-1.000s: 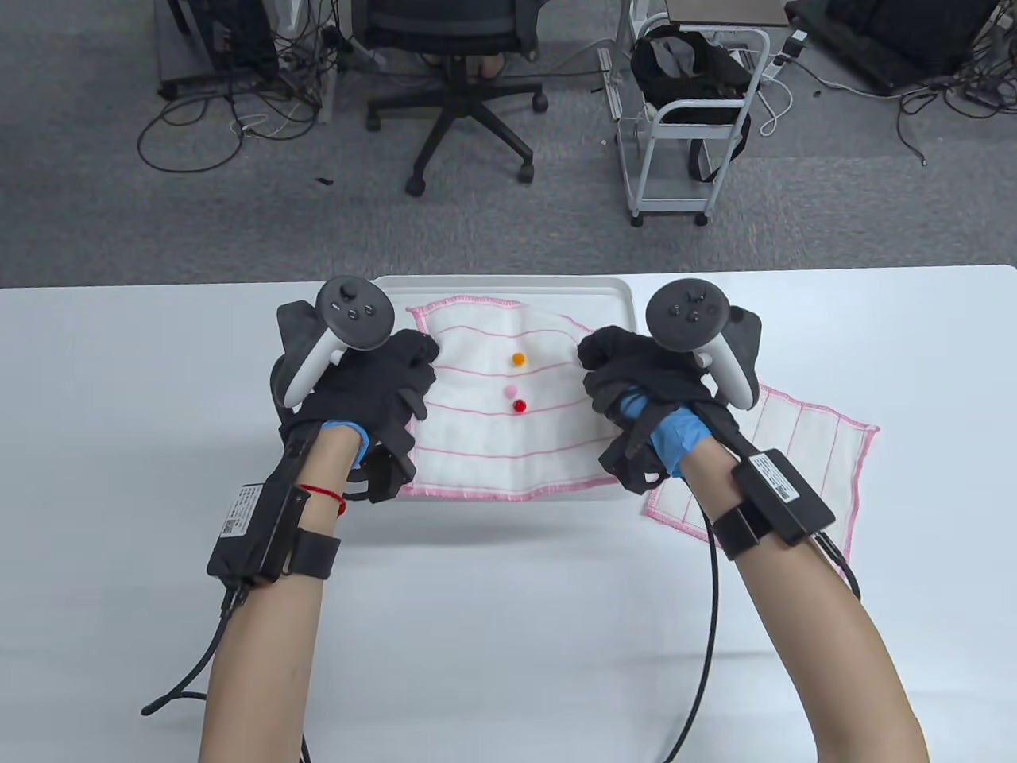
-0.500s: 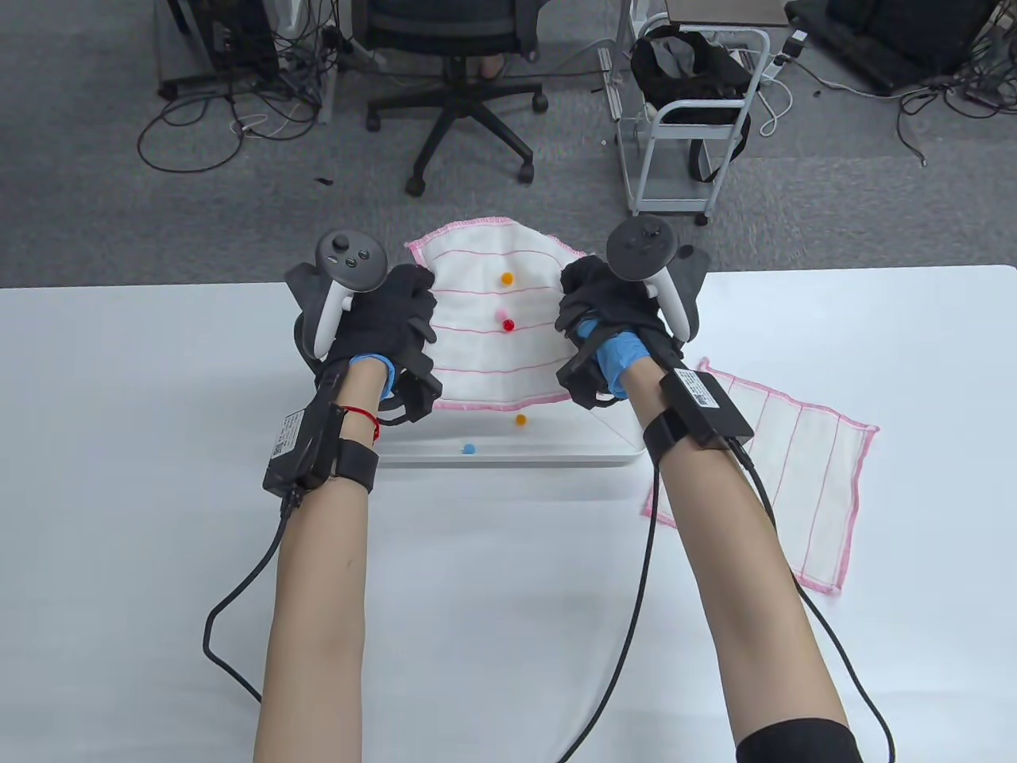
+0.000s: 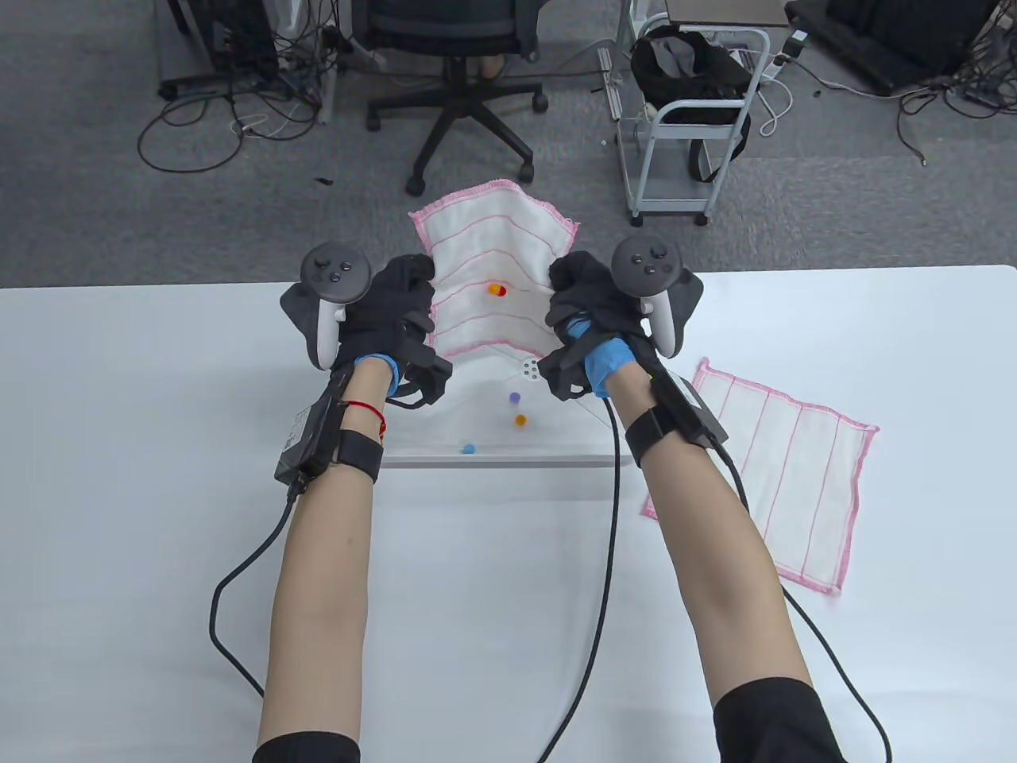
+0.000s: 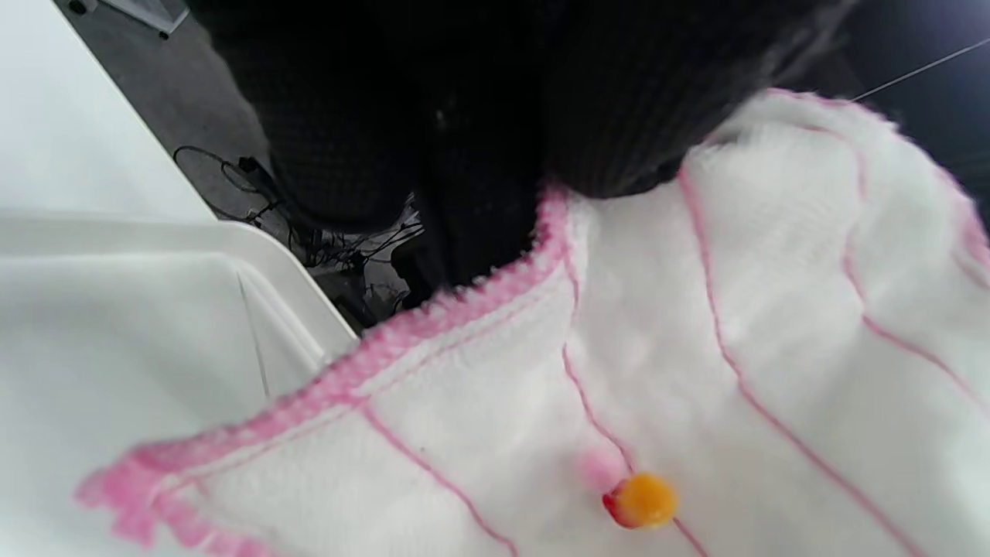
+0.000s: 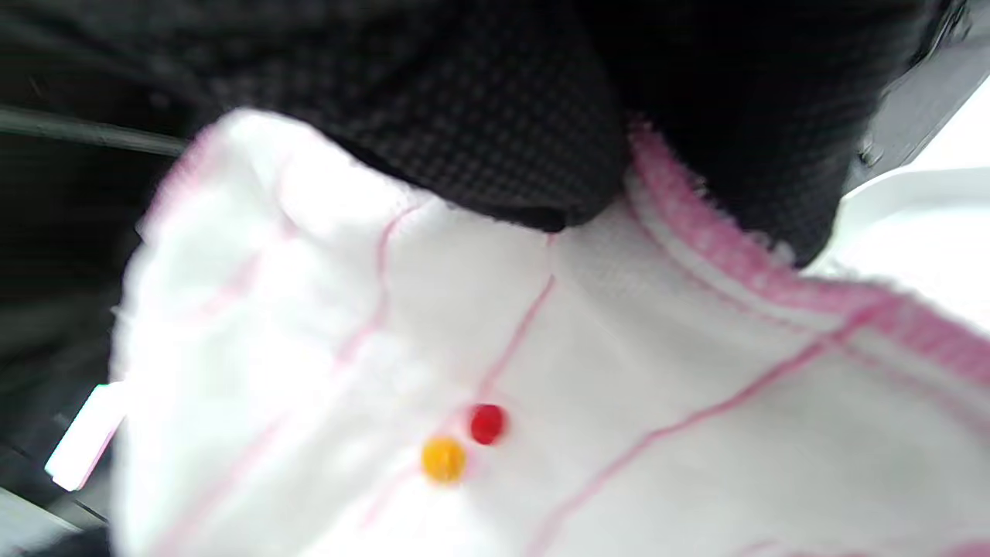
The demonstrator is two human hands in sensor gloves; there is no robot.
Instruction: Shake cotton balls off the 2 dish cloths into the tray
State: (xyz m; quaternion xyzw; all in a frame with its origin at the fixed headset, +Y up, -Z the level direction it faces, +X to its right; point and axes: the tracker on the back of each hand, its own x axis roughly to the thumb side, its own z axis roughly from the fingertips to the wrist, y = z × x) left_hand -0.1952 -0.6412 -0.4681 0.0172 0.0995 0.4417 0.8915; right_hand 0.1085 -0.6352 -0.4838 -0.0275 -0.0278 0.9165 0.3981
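From the table view, the left hand [image 3: 393, 306] and right hand [image 3: 588, 298] each grip one side of a dish cloth [image 3: 493, 274], tilted up over the tray [image 3: 556, 457] on the bench [image 3: 119, 477]. Three balls lie in the tray; two balls [image 3: 496, 290] sit on the cloth. The second cloth [image 3: 783, 469] lies flat beside the tray, with no balls showing. The left wrist view shows an orange ball [image 4: 642, 500] on the cloth. The right wrist view shows a red ball [image 5: 486, 424] beside it.

I see the lifted cloth [image 3: 493, 270] held between my left hand [image 3: 389, 306] and right hand [image 3: 592, 302] above the tray [image 3: 508, 459], two balls [image 3: 496, 290] on it, three loose balls [image 3: 518, 419] in the tray, second cloth [image 3: 783, 469] on the table [image 3: 119, 477] right of the tray.
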